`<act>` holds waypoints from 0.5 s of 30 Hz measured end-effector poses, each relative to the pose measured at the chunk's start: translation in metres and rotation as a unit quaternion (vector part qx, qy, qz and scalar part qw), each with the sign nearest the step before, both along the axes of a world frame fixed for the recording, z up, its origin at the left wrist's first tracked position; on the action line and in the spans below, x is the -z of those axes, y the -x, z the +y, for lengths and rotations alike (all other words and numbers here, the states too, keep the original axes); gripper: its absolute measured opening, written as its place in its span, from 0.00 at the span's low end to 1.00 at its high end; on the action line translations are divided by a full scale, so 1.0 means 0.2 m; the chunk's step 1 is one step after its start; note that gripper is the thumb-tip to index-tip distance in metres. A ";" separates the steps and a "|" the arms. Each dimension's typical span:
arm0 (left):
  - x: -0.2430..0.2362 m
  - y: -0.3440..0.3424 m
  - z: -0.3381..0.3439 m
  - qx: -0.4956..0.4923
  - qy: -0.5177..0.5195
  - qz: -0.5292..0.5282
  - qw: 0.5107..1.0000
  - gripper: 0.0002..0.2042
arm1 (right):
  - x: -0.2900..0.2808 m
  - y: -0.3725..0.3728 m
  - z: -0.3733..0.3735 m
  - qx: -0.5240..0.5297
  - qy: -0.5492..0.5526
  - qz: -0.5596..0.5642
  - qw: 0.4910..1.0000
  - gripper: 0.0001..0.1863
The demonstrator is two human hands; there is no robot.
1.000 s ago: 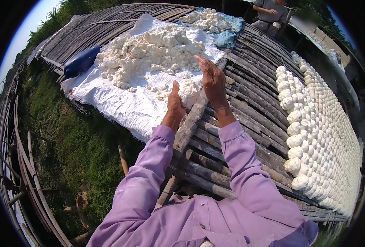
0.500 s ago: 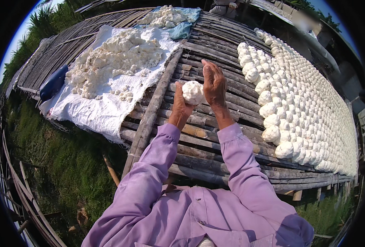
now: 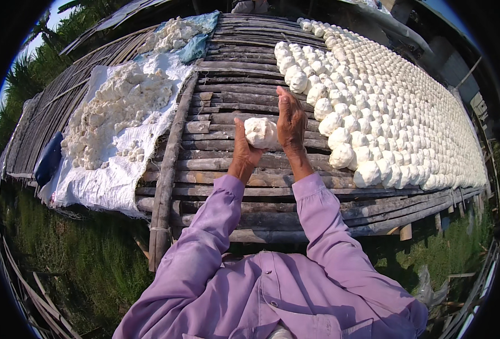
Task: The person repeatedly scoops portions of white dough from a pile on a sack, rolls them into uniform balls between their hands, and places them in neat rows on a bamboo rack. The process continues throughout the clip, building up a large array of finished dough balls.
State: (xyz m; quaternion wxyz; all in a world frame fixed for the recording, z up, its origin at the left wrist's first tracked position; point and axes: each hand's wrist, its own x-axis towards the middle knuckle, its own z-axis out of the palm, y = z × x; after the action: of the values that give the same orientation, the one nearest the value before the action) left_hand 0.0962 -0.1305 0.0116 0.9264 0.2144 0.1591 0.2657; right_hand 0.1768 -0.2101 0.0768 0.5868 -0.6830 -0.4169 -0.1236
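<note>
Both hands, left hand (image 3: pixel 243 148) and right hand (image 3: pixel 291 120), press a white lump (image 3: pixel 260 132) between flat fingers; many finished balls (image 3: pixel 385 118) lie right, a loose pile (image 3: pixel 117 110) remains left.

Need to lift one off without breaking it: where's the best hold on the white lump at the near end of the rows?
Probably cup the end lump around its sides from the near, open left side: it is rounded, bare bamboo platform lies there, and neighbours crowd its far and right sides.

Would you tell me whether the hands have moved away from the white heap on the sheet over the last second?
Yes. Both hands, left hand and right hand, now press a white lump over bare slats, nearer the rows of balls.
</note>
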 end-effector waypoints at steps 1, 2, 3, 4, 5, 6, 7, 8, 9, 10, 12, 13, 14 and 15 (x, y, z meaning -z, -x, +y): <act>0.00 -0.03 -0.03 0.004 -0.009 -0.006 1.000 0.42 | 0.03 -0.02 0.00 0.029 0.107 -0.069 0.991 0.22; 0.00 -0.06 -0.06 0.032 -0.037 -0.035 0.998 0.43 | 0.05 -0.04 -0.02 0.044 0.235 -0.139 0.961 0.22; 0.00 -0.06 -0.07 0.052 -0.032 -0.053 0.997 0.46 | 0.08 -0.07 -0.03 0.031 0.206 -0.002 0.978 0.22; 0.01 -0.06 -0.09 0.055 0.008 -0.041 0.998 0.46 | 0.10 -0.11 -0.06 0.020 0.194 0.165 0.967 0.27; 0.02 -0.07 -0.11 0.066 0.024 -0.040 0.997 0.47 | 0.13 -0.12 -0.08 -0.016 0.069 0.221 0.973 0.30; 0.03 -0.07 -0.13 0.060 0.062 -0.016 0.996 0.47 | 0.14 -0.15 -0.13 0.004 -0.066 0.286 0.956 0.34; 0.04 -0.08 -0.14 0.041 0.058 0.047 0.996 0.49 | 0.14 -0.15 -0.16 0.041 -0.106 0.095 0.989 0.38; 0.06 -0.09 -0.16 0.044 0.023 0.016 0.999 0.49 | 0.14 -0.15 -0.20 0.005 -0.021 0.018 1.000 0.35; 0.07 -0.10 -0.17 0.031 0.020 0.011 0.999 0.49 | 0.13 -0.15 -0.24 -0.037 0.051 0.089 0.994 0.33; 0.07 -0.12 -0.18 0.038 -0.013 -0.022 0.999 0.49 | 0.11 -0.15 -0.27 -0.097 0.190 0.176 0.961 0.31; 0.08 -0.15 -0.20 0.047 0.027 -0.001 0.999 0.47 | 0.07 -0.14 -0.31 -0.048 0.046 0.124 0.990 0.30; 0.09 -0.16 -0.22 0.058 0.024 0.006 0.998 0.46 | 0.06 -0.14 -0.32 -0.022 -0.038 0.084 0.996 0.29; 0.09 -0.17 -0.24 0.056 0.050 0.044 0.996 0.45 | 0.06 -0.15 -0.32 0.031 -0.082 0.043 0.995 0.29; 0.08 -0.19 -0.25 0.069 0.036 0.048 0.996 0.46 | 0.06 -0.15 -0.32 0.073 -0.005 -0.024 0.997 0.29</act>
State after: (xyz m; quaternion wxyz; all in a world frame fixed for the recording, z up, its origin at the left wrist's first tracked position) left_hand 0.1342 -0.1810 -0.0042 0.9408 0.2042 0.1977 0.1844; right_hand 0.2064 -0.2743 0.0647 0.5695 -0.7055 -0.3795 -0.1843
